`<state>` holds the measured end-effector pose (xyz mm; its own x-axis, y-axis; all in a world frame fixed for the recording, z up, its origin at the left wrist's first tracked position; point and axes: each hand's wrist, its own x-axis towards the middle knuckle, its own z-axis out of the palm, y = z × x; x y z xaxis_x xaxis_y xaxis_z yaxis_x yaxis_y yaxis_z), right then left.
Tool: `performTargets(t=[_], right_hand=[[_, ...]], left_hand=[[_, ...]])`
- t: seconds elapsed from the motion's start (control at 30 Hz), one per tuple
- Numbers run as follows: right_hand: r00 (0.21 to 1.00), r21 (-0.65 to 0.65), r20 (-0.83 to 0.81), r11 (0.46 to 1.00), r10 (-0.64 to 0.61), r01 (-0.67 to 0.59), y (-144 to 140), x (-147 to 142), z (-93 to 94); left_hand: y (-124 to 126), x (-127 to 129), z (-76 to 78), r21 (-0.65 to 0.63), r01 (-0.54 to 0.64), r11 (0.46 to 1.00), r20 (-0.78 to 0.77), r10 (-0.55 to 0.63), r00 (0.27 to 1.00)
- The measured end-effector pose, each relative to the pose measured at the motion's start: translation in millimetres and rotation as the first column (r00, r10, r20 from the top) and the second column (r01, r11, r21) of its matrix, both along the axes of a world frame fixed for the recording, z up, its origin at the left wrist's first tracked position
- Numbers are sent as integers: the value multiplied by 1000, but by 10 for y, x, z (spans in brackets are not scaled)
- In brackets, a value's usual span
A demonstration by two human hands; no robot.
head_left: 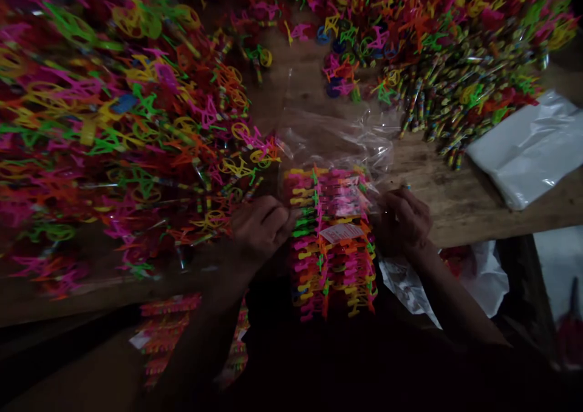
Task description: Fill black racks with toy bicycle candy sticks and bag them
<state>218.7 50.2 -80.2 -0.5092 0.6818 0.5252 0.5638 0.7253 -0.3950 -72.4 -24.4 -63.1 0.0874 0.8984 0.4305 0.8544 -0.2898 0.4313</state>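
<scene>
Both the left hand (264,227) and the right hand (405,218) pinch a clear plastic bag (337,139) between curled fingers, flanking the stacked bright plastic toys (325,257) partly inside it at the tabletop's (455,215) near edge.

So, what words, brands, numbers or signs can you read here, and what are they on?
None can be read.
Label on the middle toys: reddish marks, too blurred to read.
Pale slip at lower left: too small and dark to read.
Patterned sticks at upper right: too small and blurred to read.
White plastic at right: no writing visible.
</scene>
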Motion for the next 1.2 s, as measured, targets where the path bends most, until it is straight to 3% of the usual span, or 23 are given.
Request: performTargets(t=[0.2,0.37,0.5,0.57,0.67,0.77,0.83,0.97,1.1,1.2], right_hand=[[970,9,93,974,226,-228,-384,297,138],[903,-224,89,892,421,-394,-777,443,244],[895,-212,82,886,437,-413,-1019,491,345],[883,-269,76,862,463,-429,-1145,529,364],[855,-351,70,815,514,-461,-1339,624,349],[845,-357,99,812,525,-463,-1434,691,349],[839,-323,117,820,531,-473,-1387,687,397],[855,-168,174,870,488,-463,-1027,593,577],[952,103,218,965,214,-241,-474,391,661],[984,179,178,984,-9,-23,-150,217,603]], left_hand=[[-391,-20,157,43,316,948,-167,-305,937],[-718,28,148,103,508,855,-234,-475,848],[-993,99,83,78,518,852,-222,-491,842],[-1097,129,65,49,530,847,-196,-512,836],[-1203,161,65,-29,590,807,-188,-584,790],[-1269,209,55,-11,633,774,-174,-625,761],[-1284,259,36,23,624,781,-188,-610,770],[-1143,342,77,160,514,842,-304,-454,838],[-714,373,226,245,376,894,-446,-240,862],[-392,433,255,318,256,913,-478,-79,875]])
